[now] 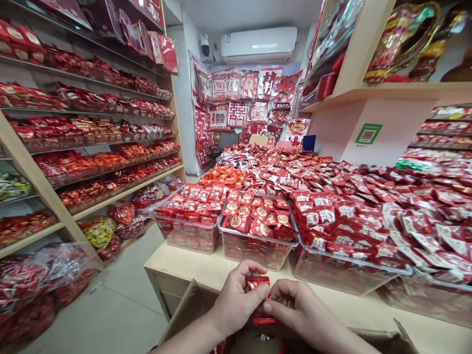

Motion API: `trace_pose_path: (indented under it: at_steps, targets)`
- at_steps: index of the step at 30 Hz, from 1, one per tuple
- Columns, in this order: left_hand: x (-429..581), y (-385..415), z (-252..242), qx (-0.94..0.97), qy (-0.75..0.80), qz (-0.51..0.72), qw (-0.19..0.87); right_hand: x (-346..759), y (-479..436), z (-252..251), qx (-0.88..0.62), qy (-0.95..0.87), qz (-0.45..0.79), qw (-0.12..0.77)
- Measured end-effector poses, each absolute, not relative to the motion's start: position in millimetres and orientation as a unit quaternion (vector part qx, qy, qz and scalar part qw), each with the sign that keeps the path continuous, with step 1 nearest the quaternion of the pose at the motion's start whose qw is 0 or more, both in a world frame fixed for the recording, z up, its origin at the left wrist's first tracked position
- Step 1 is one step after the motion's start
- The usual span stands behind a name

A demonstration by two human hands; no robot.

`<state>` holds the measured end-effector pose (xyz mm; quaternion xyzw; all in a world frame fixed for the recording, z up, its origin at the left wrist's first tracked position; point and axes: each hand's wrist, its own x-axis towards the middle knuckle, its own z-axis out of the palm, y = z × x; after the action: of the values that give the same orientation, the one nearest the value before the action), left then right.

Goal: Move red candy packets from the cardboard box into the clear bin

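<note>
Between my two hands is a small red candy packet [258, 282] with gold print. My left hand [238, 297] has its thumb across the packet's front and its fingers curled behind. On the other side, my right hand [295, 302] pinches the packet's right edge between thumb and curled fingers. Both hands are over an open cardboard box [190, 307], whose inside is mostly hidden by my arms. Just beyond them stands a clear plastic bin [254, 248] filled with red packets bearing round gold marks.
More clear bins, one on the left [191, 236] and one on the right [342, 268], stand along the pale counter [165, 263], heaped with red packets. Stocked shelves [121, 189] line the left wall. Plastic bags of packets [47, 275] rest on the floor [121, 295].
</note>
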<state>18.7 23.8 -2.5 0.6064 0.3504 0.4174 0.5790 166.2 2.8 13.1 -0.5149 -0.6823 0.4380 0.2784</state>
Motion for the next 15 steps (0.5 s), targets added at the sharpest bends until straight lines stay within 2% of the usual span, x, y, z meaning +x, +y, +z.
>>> trace_pose_path:
  at_steps: [4,15]
  targets:
    - [16.8,24.5,-2.1,0.621,0.352,0.425,0.557,162.7,2.2,7.7,-0.504,-0.669,0.455,0.303]
    - [15.1,26.8,-4.2,0.623,0.359,0.404,0.566,165.2,2.9,13.7,-0.526,-0.680,0.424,0.285]
